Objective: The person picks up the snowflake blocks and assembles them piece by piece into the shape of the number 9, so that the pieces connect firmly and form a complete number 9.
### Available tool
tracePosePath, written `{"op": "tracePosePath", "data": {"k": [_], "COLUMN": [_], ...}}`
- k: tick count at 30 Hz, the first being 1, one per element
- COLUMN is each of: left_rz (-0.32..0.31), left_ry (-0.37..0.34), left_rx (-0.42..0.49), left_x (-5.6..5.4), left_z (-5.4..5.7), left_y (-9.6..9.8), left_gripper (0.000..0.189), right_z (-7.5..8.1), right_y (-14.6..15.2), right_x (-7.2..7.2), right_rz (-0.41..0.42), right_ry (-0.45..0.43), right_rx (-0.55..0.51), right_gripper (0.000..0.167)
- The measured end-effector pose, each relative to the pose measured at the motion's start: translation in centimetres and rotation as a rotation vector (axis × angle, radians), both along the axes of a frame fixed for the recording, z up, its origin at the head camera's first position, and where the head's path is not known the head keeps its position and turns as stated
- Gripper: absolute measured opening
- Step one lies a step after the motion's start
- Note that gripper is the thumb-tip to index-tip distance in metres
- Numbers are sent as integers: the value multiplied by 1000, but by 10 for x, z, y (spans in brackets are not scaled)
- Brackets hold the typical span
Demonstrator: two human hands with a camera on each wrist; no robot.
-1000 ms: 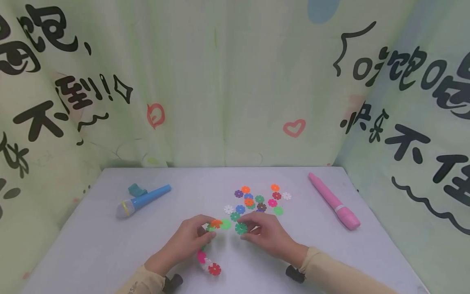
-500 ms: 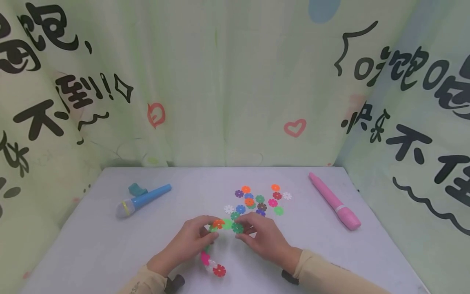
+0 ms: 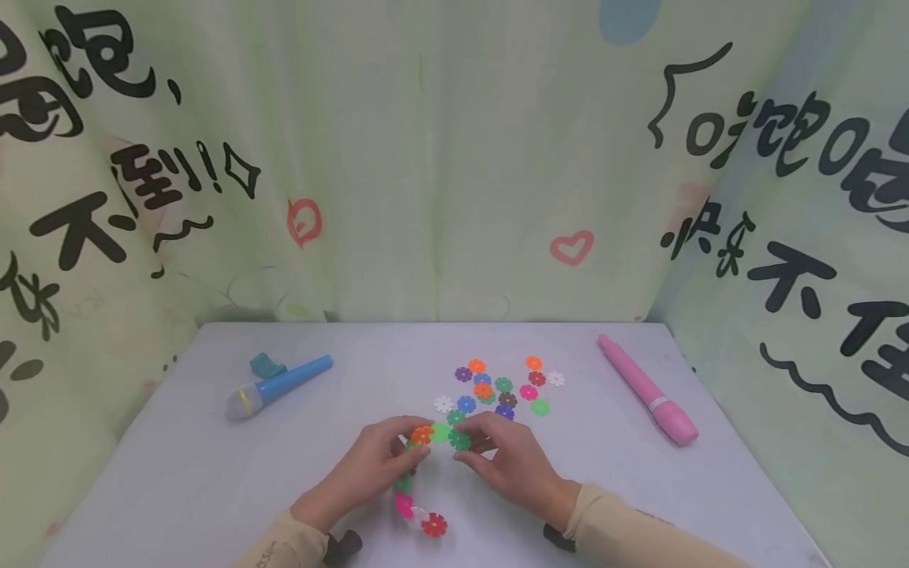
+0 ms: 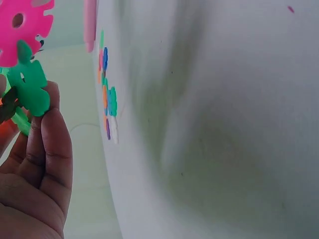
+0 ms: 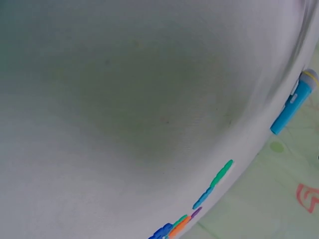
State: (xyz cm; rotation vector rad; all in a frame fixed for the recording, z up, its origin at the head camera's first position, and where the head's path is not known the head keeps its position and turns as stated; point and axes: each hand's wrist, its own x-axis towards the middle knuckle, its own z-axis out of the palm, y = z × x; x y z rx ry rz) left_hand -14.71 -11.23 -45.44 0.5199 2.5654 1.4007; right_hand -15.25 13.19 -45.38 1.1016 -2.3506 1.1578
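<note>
A curved chain of slotted plastic flower discs hangs from my left hand [image 3: 376, 465], which pinches it near an orange disc [image 3: 422, 435]. Its lower end carries a pink disc [image 3: 404, 505] and a red disc [image 3: 434, 525]. Between thumb and fingers, my right hand [image 3: 521, 465] pinches a dark green disc [image 3: 459, 439]. That disc meets the edge of the light green disc [image 3: 439, 432] at the chain's upper end; whether their slots interlock I cannot tell. In the left wrist view, a green disc [image 4: 30, 82] joins the pink one above the fingers. The right wrist view shows no hand.
Several loose discs in mixed colours, among them a blue disc [image 3: 465, 404], lie beyond the hands on the white table [image 3: 177, 489]. A blue toy microphone [image 3: 284, 384] and a small teal piece [image 3: 267, 365] lie left. To the right is a pink microphone-shaped toy [image 3: 646, 390].
My right hand has moved left, bringing the dark green disc from a gap up to the light green one. The left hand and the hanging chain have shifted slightly right.
</note>
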Motion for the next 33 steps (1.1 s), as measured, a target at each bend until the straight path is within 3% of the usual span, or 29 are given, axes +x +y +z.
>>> {"op": "tracePosePath", "data": {"k": [13,23,33], "left_rz": [-20,-14,-2], "left_ry": [-82,-138,-124], "left_rx": [100,118,109], "left_x": [-3,-4,-1], "left_z": [1,1,4], "left_y": [4,7,9], "left_gripper": [34,35,28], "right_z": [0,-3,-4], "right_y": [-2,-2,-3], "right_x": [2,2,4], "right_rz": [0,25,25], "right_ry": [18,35,65], "right_rx": [-22,-5,-7], "right_gripper": [47,47,50]}}
